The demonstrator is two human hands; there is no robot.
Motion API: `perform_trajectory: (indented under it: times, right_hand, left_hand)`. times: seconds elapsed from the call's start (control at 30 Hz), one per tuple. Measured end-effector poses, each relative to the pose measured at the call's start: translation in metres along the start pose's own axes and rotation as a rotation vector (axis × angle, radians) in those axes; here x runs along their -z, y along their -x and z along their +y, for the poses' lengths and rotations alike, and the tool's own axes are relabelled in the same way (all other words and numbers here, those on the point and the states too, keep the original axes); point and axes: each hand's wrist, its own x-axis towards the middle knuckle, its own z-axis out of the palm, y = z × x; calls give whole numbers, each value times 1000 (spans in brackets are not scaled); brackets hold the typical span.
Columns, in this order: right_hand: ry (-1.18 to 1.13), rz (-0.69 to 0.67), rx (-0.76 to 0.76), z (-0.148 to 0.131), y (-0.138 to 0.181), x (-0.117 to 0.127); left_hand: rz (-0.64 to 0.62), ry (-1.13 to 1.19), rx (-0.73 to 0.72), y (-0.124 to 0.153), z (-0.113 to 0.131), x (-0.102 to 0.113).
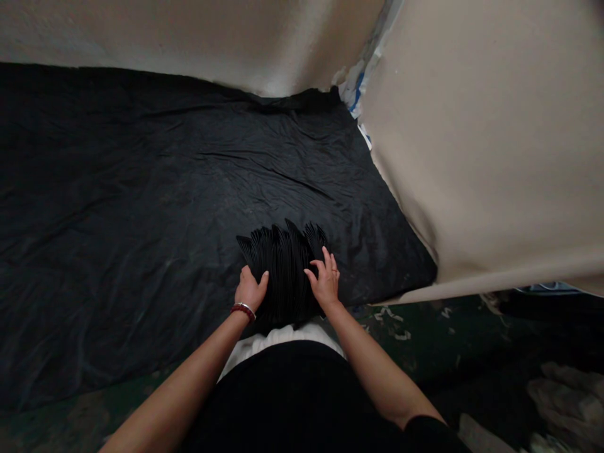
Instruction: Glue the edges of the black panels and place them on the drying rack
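A row of thin, folded black pieces (284,270), possibly cloth, stands on edge, packed side by side, directly in front of my body. Its far edges fan out unevenly. At its left end lies my left hand (251,290), the thumb stretched away from the other fingers and resting against the pieces. A dark red bracelet and a silvery band circle that wrist. My right hand (324,280) is at the right end, fingers spread and curved, their tips at or just above the pieces. A ring shows on one finger. The near lower part of the row is partly in shadow.
A wrinkled black sheet (155,170) covers the work surface. Beige sheeting (491,138) hangs at the right, and more beige sheeting (189,38) stands at the back. Below the front edge is a dark green, scuffed surface (406,327). Greyish crumpled material (566,396) lies lower right.
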Motion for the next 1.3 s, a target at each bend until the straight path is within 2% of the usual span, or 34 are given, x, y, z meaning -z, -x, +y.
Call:
perform_trajectory:
  times: [0.4, 1.3]
  right_hand:
    - [14, 6, 33, -11, 0, -2]
    - [17, 7, 39, -4, 0, 1]
  left_hand:
    - [12, -16, -8, -1, -2, -2]
    - [14, -37, -35, -2, -4, -3]
